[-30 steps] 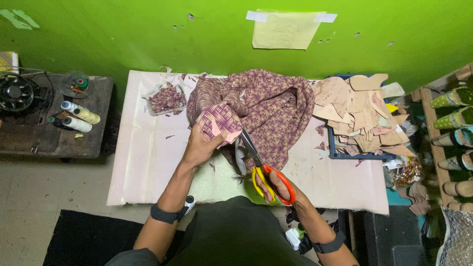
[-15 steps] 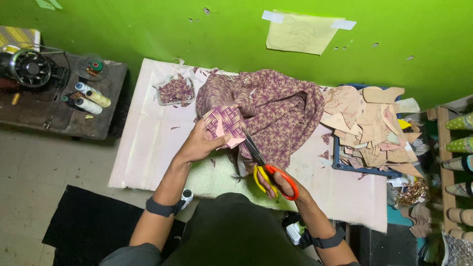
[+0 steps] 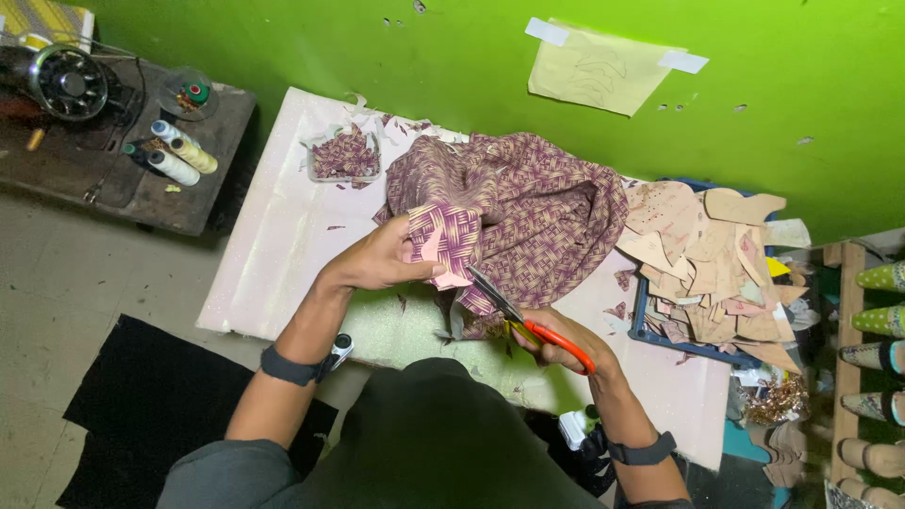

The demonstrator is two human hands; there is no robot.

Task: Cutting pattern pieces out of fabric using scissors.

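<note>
Patterned purple fabric (image 3: pixel 528 212) lies heaped on the pale bench (image 3: pixel 283 245), toward twelve o'clock from the person. A corner of it, backed by a pink paper pattern piece (image 3: pixel 438 250), is lifted off the heap and pinched in the left hand (image 3: pixel 382 259), whose grip is closed tight on it, thumb on top. The right hand (image 3: pixel 561 341) has its fingers through the orange handles of the scissors (image 3: pixel 518 319). Its grip is closed round the handles, and the blades point toward ten o'clock, reaching the lower edge of the held piece; how far apart the blades stand I cannot tell.

The likeliest trouble is the blade tips. They sit just beside the left fingertips, so a cut that runs long could nick a finger. The cloth hangs loose between hand and heap, and if it sags or folds, the blades may catch a second layer or wander off the pattern's edge. The pattern piece could also slide against the fabric if the pinch eases, which would spoil the shape.

At three o'clock a blue tray (image 3: pixel 646 325) holds stacked tan cut-outs (image 3: pixel 702 259). A clear tub of scraps (image 3: pixel 344 155) sits at eleven o'clock.
</note>
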